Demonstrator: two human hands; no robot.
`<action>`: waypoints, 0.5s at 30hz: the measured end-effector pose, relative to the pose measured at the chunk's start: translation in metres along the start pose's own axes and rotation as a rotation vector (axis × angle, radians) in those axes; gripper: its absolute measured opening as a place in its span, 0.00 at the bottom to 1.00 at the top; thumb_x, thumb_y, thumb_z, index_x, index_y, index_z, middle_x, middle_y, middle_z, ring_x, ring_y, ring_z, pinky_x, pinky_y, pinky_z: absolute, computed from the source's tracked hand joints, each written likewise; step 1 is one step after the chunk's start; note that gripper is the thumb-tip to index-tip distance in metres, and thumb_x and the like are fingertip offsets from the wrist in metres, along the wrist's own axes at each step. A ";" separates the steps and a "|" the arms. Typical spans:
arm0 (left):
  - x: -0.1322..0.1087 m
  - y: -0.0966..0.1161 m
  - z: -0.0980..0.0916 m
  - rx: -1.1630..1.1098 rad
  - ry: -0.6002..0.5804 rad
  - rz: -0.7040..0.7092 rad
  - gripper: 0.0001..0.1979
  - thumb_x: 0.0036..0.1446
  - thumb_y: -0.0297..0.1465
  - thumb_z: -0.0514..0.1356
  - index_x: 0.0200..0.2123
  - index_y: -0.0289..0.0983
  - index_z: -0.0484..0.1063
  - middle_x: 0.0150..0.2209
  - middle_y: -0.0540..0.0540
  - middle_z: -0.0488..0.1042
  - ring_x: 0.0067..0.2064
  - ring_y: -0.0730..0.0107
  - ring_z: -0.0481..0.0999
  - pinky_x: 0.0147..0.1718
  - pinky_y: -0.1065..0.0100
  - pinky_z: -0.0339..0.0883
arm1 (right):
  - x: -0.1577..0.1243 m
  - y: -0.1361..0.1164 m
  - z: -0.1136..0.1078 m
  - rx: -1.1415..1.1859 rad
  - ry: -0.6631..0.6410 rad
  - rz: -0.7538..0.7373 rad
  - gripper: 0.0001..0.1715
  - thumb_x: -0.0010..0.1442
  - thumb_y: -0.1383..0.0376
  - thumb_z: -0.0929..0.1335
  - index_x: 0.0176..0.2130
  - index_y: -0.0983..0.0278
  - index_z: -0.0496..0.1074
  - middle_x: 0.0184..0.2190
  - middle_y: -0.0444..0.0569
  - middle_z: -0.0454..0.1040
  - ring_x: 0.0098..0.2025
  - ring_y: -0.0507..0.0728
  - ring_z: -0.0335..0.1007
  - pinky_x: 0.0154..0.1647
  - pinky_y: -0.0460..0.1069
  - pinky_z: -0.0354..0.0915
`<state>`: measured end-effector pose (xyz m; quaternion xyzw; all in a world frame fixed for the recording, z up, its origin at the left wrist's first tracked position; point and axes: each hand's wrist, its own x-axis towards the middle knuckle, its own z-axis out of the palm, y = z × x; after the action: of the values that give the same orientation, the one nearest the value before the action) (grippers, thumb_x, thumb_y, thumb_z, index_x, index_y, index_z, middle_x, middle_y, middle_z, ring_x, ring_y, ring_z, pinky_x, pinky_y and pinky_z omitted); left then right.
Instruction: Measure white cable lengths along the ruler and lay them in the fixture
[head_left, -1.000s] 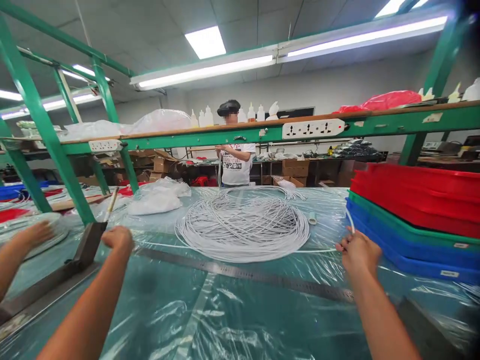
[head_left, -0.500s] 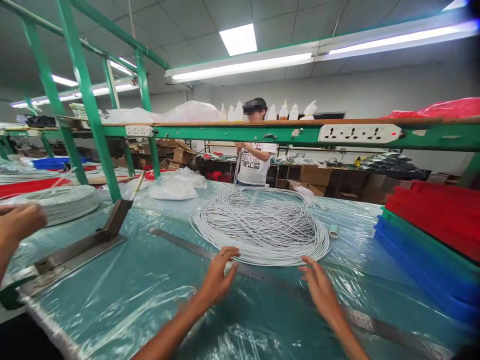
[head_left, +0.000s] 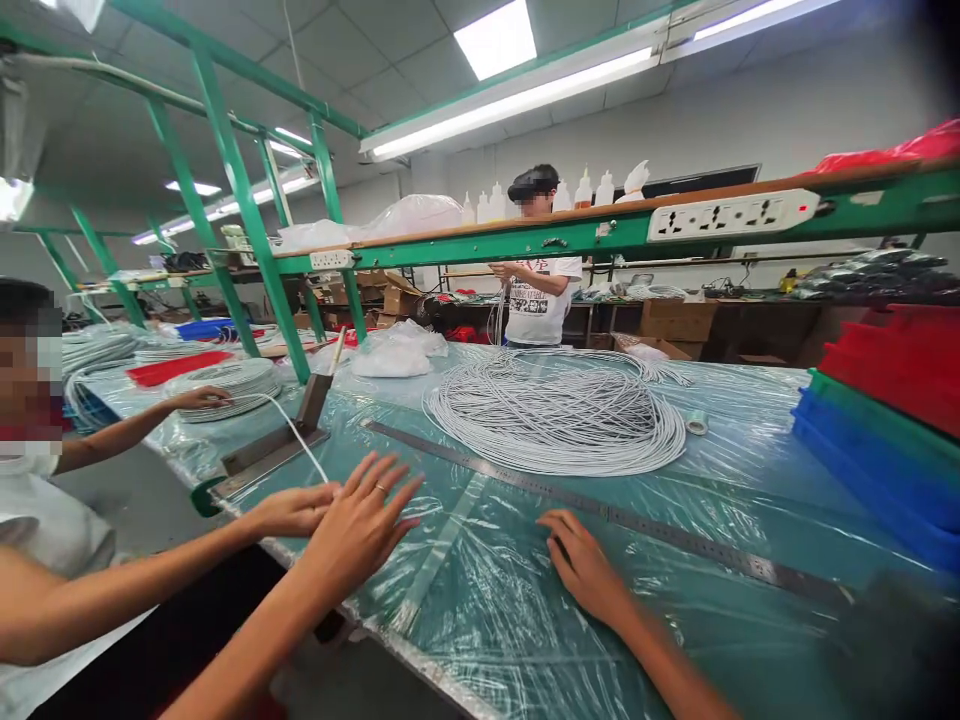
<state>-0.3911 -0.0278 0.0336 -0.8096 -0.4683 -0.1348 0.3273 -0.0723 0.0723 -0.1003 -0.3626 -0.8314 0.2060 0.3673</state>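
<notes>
the steel ruler [head_left: 600,512] lies flat on a green table [head_left: 750,480] wrapped in crinkled clear plastic film [head_left: 480,610], in a workshop with green metal framing [head_left: 247,210], strip lights and a shelf carrying a white power strip [head_left: 731,214]. its long axis runs from about 10 o'clock, near the cutter, to about 4 o'clock, where the far end fades into blur at the table's right edge.

at 12 o'clock from the ruler sits a big loose coil of white cable [head_left: 555,415]; at 3 o'clock, stacked red, green and blue trays [head_left: 877,410]. a lever cutter [head_left: 281,440] stands at 9 o'clock.

the right hand [head_left: 581,560] lies palm down on the film, fingers loosely spread, holding nothing, just on the near side of the ruler; whether it touches the steel cannot be told. the left hand [head_left: 360,525] hovers or rests over the film at 8 o'clock from the ruler, fingers fanned wide, a ring showing, grasping nothing.

a co-worker's hand [head_left: 289,510] sits just beside the left hand, with a single white cable [head_left: 300,440] running up from it; their other hand [head_left: 196,398] rests on a smaller coil [head_left: 225,385]. another person [head_left: 536,290] stands across the table at 12 o'clock.
</notes>
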 end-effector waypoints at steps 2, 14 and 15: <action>-0.008 0.004 -0.002 -0.065 -0.179 0.103 0.12 0.59 0.19 0.51 0.37 0.35 0.71 0.35 0.44 0.68 0.36 0.60 0.67 0.38 0.63 0.59 | 0.001 0.002 0.001 0.012 0.014 0.018 0.18 0.65 0.67 0.56 0.49 0.61 0.70 0.47 0.55 0.68 0.49 0.60 0.68 0.52 0.58 0.65; 0.020 0.113 0.057 -0.616 -0.260 0.240 0.15 0.69 0.37 0.58 0.33 0.35 0.61 0.25 0.52 0.63 0.24 0.71 0.62 0.25 0.69 0.42 | 0.007 0.008 0.003 -0.015 0.033 0.026 0.17 0.59 0.72 0.63 0.48 0.64 0.70 0.47 0.51 0.67 0.46 0.56 0.67 0.51 0.53 0.65; 0.037 0.127 0.056 -0.636 -0.340 0.225 0.16 0.62 0.38 0.66 0.35 0.35 0.63 0.26 0.52 0.64 0.24 0.71 0.62 0.24 0.70 0.42 | 0.007 0.010 0.003 -0.012 0.036 0.030 0.16 0.58 0.72 0.64 0.47 0.63 0.70 0.47 0.51 0.67 0.45 0.56 0.68 0.50 0.52 0.65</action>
<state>-0.2687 -0.0104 -0.0399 -0.9279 -0.3588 -0.1002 -0.0100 -0.0734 0.0840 -0.1058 -0.3807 -0.8203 0.1998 0.3770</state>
